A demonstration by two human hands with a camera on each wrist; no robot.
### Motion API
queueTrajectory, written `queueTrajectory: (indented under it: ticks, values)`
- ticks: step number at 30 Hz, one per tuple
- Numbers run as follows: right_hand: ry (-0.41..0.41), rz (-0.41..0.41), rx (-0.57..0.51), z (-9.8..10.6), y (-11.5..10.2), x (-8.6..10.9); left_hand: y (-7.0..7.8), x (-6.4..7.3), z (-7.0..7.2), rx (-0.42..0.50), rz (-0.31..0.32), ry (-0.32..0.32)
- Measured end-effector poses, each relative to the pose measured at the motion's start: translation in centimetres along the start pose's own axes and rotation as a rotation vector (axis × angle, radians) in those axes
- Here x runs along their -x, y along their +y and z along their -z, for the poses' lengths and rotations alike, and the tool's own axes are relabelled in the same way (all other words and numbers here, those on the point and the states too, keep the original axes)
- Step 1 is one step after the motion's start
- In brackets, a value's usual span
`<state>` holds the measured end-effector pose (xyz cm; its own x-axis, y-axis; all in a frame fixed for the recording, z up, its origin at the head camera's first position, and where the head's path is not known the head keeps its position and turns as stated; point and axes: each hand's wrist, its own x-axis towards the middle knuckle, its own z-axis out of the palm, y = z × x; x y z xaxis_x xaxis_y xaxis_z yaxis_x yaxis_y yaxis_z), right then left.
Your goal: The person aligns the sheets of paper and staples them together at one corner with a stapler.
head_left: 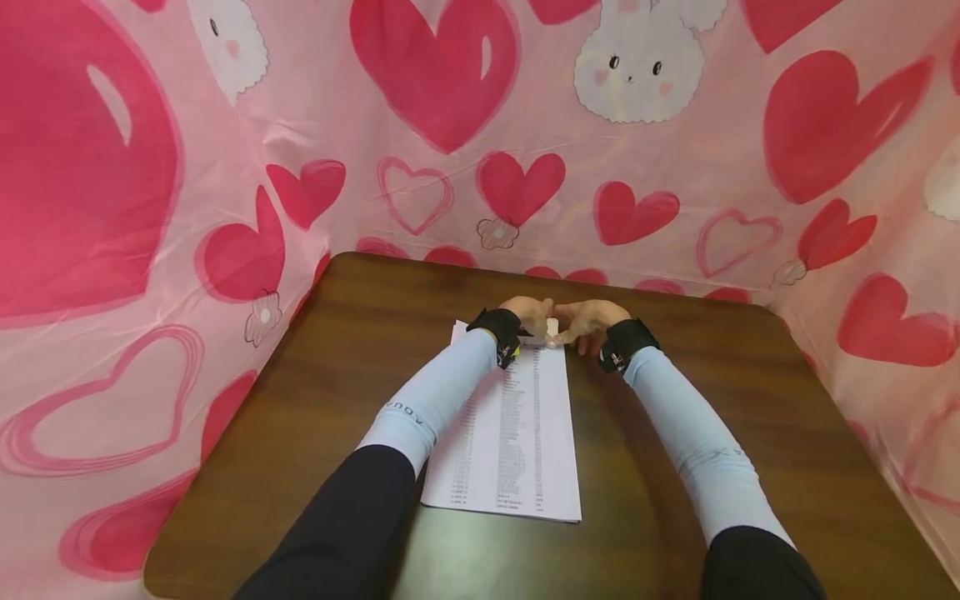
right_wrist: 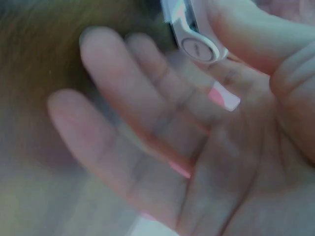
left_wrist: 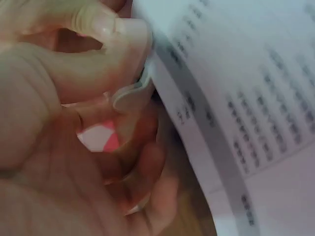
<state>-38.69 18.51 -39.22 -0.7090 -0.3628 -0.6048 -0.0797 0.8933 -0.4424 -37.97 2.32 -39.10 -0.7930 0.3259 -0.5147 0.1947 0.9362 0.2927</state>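
Note:
A stack of printed sheets (head_left: 517, 433) lies on the table, its long side running away from me. At its far edge is a small white clip (head_left: 552, 327), whose rounded end (left_wrist: 132, 97) shows under a thumb in the left wrist view. My left hand (head_left: 529, 312) pinches the clip from the left, thumb over it and fingers curled behind. From the right, my right hand (head_left: 596, 319) also grips the clip (right_wrist: 198, 49) under its thumb; its other fingers (right_wrist: 133, 88) stretch loosely beyond. The two thumbs meet at the clip, so part of it is hidden.
The brown wooden table (head_left: 720, 400) spreads around the sheets, with rounded far corners. A pink cloth (head_left: 525, 108) with hearts and rabbits hangs behind the table and along both sides.

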Motion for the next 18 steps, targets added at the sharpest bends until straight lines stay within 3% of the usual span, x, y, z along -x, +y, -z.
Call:
queueTrajectory:
  ticks: [10,18]
  values:
    - [0.011,0.008,0.017,-0.43,0.6,0.24,-0.16,0.55,-0.86,0.052,-0.037,0.008]
    - [0.007,0.048,0.07,0.11,0.0,0.44,-0.61,0.87,-0.62,0.104,-0.078,0.052]
